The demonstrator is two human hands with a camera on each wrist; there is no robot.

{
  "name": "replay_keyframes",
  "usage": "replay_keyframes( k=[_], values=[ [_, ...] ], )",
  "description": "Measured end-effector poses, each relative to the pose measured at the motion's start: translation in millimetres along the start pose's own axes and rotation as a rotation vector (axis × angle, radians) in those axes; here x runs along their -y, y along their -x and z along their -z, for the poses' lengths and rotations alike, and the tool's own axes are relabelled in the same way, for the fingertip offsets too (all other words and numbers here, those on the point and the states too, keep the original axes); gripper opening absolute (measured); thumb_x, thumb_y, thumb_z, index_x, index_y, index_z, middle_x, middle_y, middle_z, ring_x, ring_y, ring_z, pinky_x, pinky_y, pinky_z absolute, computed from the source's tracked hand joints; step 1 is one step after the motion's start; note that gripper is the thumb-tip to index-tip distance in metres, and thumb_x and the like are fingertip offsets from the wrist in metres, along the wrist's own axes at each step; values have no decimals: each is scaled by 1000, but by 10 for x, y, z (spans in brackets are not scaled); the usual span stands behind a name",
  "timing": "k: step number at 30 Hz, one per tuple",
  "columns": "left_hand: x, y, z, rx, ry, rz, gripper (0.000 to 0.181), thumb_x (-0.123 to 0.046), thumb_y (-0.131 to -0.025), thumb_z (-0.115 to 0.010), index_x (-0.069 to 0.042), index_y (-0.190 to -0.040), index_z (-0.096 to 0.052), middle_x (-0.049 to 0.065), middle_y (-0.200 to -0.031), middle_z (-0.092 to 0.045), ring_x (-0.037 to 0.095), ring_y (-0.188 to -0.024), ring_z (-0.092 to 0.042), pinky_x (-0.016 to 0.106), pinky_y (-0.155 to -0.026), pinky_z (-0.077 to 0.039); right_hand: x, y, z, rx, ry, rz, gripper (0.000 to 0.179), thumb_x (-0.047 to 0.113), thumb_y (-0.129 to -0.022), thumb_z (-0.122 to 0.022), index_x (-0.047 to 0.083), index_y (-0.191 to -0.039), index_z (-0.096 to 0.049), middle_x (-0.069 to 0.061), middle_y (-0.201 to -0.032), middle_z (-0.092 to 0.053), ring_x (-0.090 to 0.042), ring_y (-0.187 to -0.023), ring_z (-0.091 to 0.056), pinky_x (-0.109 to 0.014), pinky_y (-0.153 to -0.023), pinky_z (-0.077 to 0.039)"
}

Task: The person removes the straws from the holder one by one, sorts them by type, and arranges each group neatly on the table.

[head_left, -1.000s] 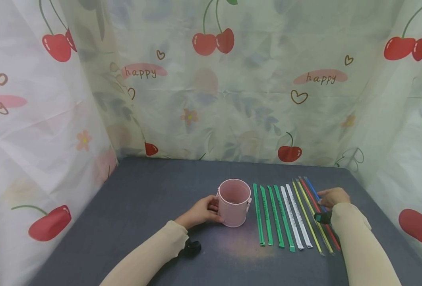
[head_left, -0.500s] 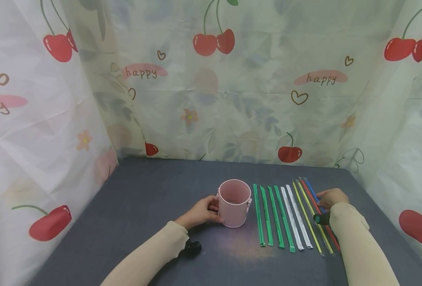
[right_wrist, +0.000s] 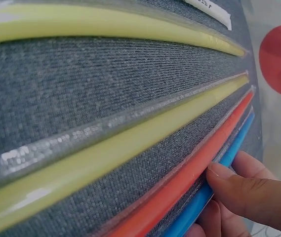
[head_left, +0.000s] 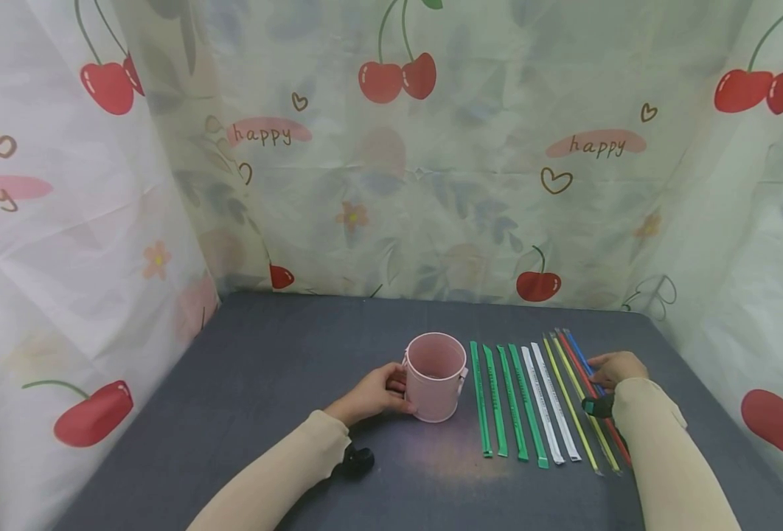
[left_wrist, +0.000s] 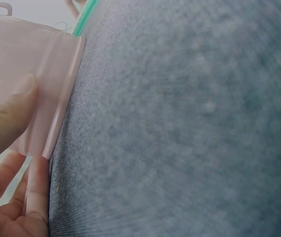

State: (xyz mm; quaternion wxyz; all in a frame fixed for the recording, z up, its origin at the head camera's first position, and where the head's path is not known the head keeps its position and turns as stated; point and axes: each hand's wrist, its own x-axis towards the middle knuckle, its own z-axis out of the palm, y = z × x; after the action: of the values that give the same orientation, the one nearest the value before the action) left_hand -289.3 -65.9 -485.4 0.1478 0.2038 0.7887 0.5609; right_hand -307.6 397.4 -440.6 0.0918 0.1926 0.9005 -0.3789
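A pink bucket (head_left: pixel 434 398) stands upright on the dark table. My left hand (head_left: pixel 370 391) holds its left side, the thumb (left_wrist: pixel 19 108) on the wall and fingers (left_wrist: pixel 36 190) round by the base. At the right, my right hand (head_left: pixel 620 367) pinches a blue straw (right_wrist: pixel 189 211) in a clear wrapper between thumb and fingers. Close along it lies a red straw (right_wrist: pixel 180 185), and beyond that two yellow straws (right_wrist: pixel 96 165), also in clear wrappers. In the head view my right hand and sleeve cover the blue straw's near part.
Between bucket and yellow straws lie two white-wrapped straws (head_left: pixel 543 405) and several green-wrapped ones (head_left: pixel 481 398), roughly side by side. The dark table (head_left: pixel 285 354) ends at a printed curtain (head_left: pixel 444 243) that hangs behind and on both sides.
My right hand has shifted very slightly to the left, at the blue straw throughout. My left hand and the bucket have stayed in place.
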Motion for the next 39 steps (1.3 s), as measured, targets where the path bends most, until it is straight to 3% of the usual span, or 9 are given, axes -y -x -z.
replay_keyframes(
  k=[3,7,13,17,25,39],
  values=[
    [-10,3,-3,-6,-12,13,64,-4,-74,-82,2,-129,-50,14,-115,-61,20,-102,-61,34,-89,-55,-28,-25,2,-1,-1,-7,49,3,-78,-76,-7,-123,-59,-7,-81,-69,-18,-74,-61,-31,-62,-54],
    [-30,12,1,-6,-20,21,63,-5,-74,-82,1,-129,-50,14,-115,-61,21,-103,-61,35,-89,-55,-70,-49,23,26,-38,0,53,3,-79,-75,-8,-127,-56,-21,-100,-69,-22,-83,-64,-35,-68,-55],
    [-34,17,2,-3,-25,14,62,-5,-75,-81,2,-129,-51,14,-114,-61,21,-103,-61,36,-90,-55,-79,-48,49,54,-72,-9,55,3,-79,-75,-7,-129,-55,-33,-130,-52,-29,-93,-65,-37,-72,-56],
    [-33,14,3,-4,-22,9,62,-5,-74,-81,2,-128,-51,14,-114,-61,21,-102,-61,36,-90,-55,-67,-49,59,63,-81,-23,56,4,-79,-76,-7,-129,-55,-34,-133,-48,-26,-89,-64,-36,-72,-56],
    [-33,14,3,-2,-28,9,63,-4,-74,-81,2,-129,-50,14,-116,-61,21,-103,-61,36,-90,-55,-66,-60,73,65,-83,-39,58,6,-77,-78,-7,-129,-55,-31,-125,-55,-15,-77,-62,-33,-69,-56],
    [1,-2,2,-1,-16,5,63,-4,-74,-82,2,-128,-50,14,-114,-61,20,-102,-60,35,-90,-55,-48,-25,98,105,-86,-21,56,8,-81,-76,-7,-130,-54,-36,-139,-40,-23,-89,-63,-36,-76,-55]
  ],
)
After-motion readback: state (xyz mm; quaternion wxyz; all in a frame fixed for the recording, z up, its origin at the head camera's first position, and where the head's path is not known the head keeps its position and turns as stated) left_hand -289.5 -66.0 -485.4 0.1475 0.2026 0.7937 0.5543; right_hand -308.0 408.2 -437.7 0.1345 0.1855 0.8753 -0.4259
